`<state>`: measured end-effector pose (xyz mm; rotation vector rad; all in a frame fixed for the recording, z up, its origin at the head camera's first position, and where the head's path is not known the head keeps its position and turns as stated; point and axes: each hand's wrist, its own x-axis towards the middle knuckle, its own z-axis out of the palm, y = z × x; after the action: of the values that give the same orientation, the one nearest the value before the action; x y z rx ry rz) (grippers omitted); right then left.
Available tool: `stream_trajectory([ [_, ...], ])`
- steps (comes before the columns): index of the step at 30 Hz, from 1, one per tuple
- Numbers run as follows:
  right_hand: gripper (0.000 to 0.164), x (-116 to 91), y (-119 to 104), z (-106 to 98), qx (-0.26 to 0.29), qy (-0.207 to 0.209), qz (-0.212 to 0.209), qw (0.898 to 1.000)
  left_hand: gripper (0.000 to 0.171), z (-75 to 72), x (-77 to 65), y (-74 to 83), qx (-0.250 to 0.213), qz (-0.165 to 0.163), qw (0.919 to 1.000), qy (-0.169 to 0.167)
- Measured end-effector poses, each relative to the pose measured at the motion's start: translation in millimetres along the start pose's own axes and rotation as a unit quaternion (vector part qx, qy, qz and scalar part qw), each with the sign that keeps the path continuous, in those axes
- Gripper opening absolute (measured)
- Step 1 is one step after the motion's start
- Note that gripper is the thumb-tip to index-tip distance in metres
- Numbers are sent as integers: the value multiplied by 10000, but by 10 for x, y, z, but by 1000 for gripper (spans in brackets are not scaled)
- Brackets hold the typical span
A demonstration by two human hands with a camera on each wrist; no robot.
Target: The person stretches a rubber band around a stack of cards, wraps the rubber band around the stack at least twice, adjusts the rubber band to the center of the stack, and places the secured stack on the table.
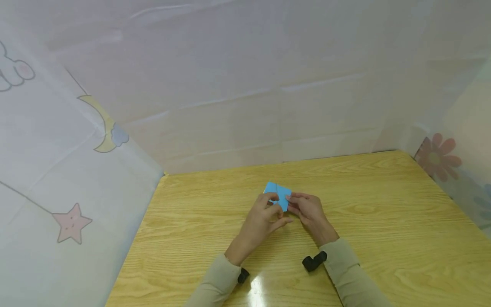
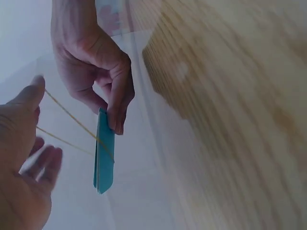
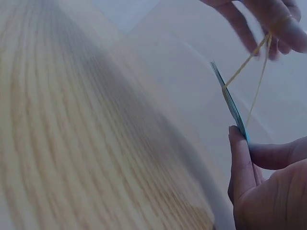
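My right hand [image 1: 311,209] pinches a thin stack of blue cards [image 1: 283,195] by one edge, thumb on one face and fingers on the other. Above the table, the stack stands nearly edge-on in the left wrist view. A yellowish rubber band [image 2: 72,116] passes around the cards and stretches away from them in two strands. My left hand [image 1: 260,219] holds the far end of that loop on its curled fingers, a short way off from the cards. In the right wrist view the band [image 3: 247,62] narrows to a point at the left fingers.
Below the hands lies a wood-grain table [image 1: 192,230], with pale sheet walls [image 1: 238,106] along its back and sides. Black wrist mounts [image 1: 314,261] sit at both sleeve cuffs, low over the tabletop.
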<state>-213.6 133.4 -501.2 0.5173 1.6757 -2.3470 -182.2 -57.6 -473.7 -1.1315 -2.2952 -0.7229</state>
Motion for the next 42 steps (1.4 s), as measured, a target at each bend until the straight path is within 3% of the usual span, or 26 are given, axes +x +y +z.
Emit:
stream_trajectory([
  [3,50,-3,4,-3,25,-3,-3,10000,36,-2,15,-13,-25,355,9994,-59],
  [5,51,5,9,-10,33,4,11,10000,38,-8,23,-6,-238,329,9991,-121],
  [7,49,15,16,-13,18,49,38,10000,39,-9,28,11,-525,59,9986,-99],
  [9,49,25,21,-15,-12,53,41,10000,35,-6,28,36,-882,-411,9952,34],
  [12,49,27,20,-7,-69,74,2,9999,32,11,19,83,-1476,-1226,9805,411],
  [14,48,25,16,-2,-68,121,-24,9999,29,26,0,118,-1956,-1713,9632,676],
  [18,49,12,-5,14,-6,200,-83,9998,27,68,-54,161,-2598,-2378,9289,1144],
  [23,50,1,-29,28,16,217,-154,9996,21,111,-117,183,-2981,-3044,8878,1741],
  [27,52,-12,-32,44,-8,142,-268,9995,29,125,-123,197,-3204,-3542,8480,2297],
  [31,52,-21,-42,77,35,90,-398,9992,38,141,-95,206,-3308,-4153,7966,2890],
  [34,50,-27,-41,102,65,98,-450,9989,44,161,-86,207,-3452,-4530,7594,3147],
  [38,50,-23,-13,115,42,85,-525,9986,46,191,-87,196,-3679,-4987,7165,3203],
  [42,51,-8,5,104,31,-58,-608,9981,49,207,-86,140,-4077,-5458,6658,3043],
])
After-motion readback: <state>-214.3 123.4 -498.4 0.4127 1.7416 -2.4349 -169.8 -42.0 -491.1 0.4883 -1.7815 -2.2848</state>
